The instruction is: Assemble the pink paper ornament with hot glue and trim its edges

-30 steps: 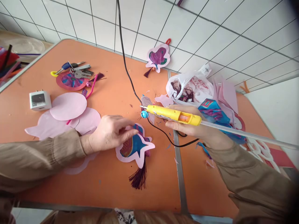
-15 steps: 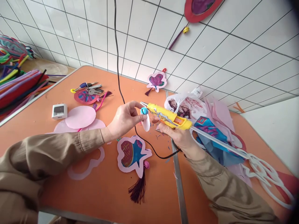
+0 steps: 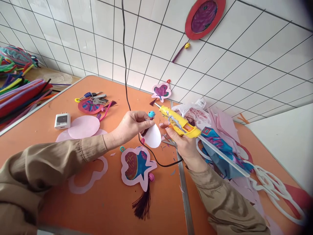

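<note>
My left hand [image 3: 128,126] pinches a pale paper piece [image 3: 154,137] between thumb and forefinger, and it now shows a broader, rounder face than half a second ago; a blue bell [image 3: 151,114] shows just above my fingertips, and dark strands [image 3: 144,132] hang beside the paper. To the right, my right hand [image 3: 187,145] wraps around the yellow glue gun [image 3: 179,121], whose nozzle was close by the bell and now points up, apart from it, so I judge no glue is going on at this instant. I cannot tell whether a finger presses the trigger. Around these, from the left, lie a bundle of pipe cleaners [image 3: 22,93], a white charger [image 3: 62,120], pink paper ovals [image 3: 83,126] and keys [image 3: 97,99] resting on a round red ornament [image 3: 88,107]. Nearest me on the orange counter [image 3: 97,209], a fish-shaped ornament [image 3: 138,166] lies below the held paper, its dark tassel [image 3: 142,205] trailing down. A black cord [image 3: 168,165] loops between that ornament and my hands and could snag; scissors [image 3: 169,142] and scraps crowd the spot beside my right hand. Further right, blue fabric [image 3: 214,138] and a plastic bag [image 3: 201,117] crowd close behind the gun, and the long glue stick [image 3: 223,156] juts out across the fabric.
</note>
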### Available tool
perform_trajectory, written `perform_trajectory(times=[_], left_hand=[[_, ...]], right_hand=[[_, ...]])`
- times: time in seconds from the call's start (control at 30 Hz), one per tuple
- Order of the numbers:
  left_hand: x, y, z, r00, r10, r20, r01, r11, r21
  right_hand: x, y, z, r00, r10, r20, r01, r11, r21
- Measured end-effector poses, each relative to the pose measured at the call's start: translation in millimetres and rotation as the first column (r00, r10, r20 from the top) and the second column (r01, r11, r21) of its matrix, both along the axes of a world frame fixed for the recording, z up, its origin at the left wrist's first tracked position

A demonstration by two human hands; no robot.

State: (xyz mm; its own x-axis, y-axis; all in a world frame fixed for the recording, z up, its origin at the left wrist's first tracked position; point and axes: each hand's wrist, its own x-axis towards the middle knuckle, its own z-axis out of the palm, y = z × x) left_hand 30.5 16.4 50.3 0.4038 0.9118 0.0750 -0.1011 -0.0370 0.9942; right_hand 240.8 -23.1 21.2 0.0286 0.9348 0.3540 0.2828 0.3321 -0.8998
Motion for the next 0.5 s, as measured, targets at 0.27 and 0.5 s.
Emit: perform_trajectory(times=[0.27,0.5], left_hand=[[-7.2,22.1,17.8,0.981,0.141,-0.13,-0.135,0.989,0.056],[26.8,98.1,40.4,0.921,0.193,-0.339,-0.098,0.956,0.278]], right_hand=[[3.9,0.4,18.5,0.98,-0.041,-0.195,0.07,0.987,0.146],[-0.2,-11.0,21.4,0.986,0.103,-0.134,-0.074,0.976,0.204]])
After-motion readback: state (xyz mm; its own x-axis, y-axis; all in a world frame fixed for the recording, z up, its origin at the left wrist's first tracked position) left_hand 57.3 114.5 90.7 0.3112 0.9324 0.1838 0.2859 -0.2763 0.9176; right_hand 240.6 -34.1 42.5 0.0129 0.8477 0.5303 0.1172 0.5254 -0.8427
